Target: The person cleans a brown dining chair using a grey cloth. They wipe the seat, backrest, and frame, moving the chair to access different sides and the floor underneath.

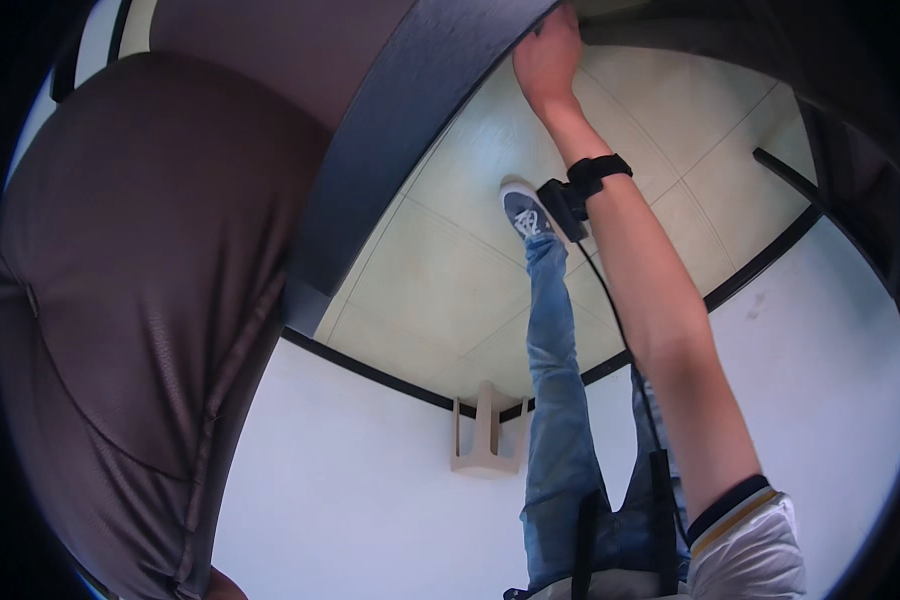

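Note:
A brown leather-like padded seat or cushion (142, 247) with creased sides and a seam fills the left of the view. Along its right side runs a broad dark frame rail (390, 157). My right hand (551, 52) touches or lies against the far end of this rail at the top edge. Its fingers are hidden or cut off, so the grip does not show. A black strap with a small box (581, 187) is on my right wrist, and a cable runs from it along the arm. Only a sliver of skin, probably my left arm or hand (225, 586), shows beside the cushion's lower end.
Pale floor tiles (435, 277) lie under my shoe (525, 210). A beige plastic stool (487, 442) stands by the white wall (345, 465) and its black skirting. Dark furniture (855, 150) with a curved leg or bar is on the right.

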`<state>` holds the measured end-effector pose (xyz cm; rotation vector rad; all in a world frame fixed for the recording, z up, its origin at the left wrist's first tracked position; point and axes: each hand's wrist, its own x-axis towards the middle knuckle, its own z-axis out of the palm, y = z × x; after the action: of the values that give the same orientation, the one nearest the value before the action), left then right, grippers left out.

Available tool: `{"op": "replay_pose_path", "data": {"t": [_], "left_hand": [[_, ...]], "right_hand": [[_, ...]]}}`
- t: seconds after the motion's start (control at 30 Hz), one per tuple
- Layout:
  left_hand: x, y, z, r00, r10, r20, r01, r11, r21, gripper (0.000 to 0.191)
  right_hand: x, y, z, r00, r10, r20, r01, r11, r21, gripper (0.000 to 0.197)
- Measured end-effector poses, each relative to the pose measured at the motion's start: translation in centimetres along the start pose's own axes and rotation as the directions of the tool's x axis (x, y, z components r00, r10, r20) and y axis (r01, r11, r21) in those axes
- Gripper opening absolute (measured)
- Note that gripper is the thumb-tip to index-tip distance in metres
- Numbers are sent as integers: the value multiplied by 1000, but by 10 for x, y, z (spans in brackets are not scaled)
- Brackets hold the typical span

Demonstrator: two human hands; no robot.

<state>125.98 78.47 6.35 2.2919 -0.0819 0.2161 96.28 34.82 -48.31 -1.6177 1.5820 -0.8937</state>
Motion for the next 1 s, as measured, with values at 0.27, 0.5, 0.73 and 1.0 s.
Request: {"op": "replay_pose_path", "data": {"t": [0.27,0.5,0.73,1.0], "left_hand": [[-8,0,6,1000,-12,-9,13,999,35,55],[-16,-3,1,999,-41,-23,41,999,16,56],[-26,-12,0,997,-67,-49,66,998,-16,56],[-33,3,-12,997,-31,-64,33,999,16,57]], "right_hand": [[-128,-4,51,1000,-5,8,4,993,114,47],[-211,-51,58,919,193,344,-243,964,109,52],[-210,-43,32,695,-81,714,-10,992,123,41],[-64,4,-36,976,215,25,-214,939,271,34]]}}
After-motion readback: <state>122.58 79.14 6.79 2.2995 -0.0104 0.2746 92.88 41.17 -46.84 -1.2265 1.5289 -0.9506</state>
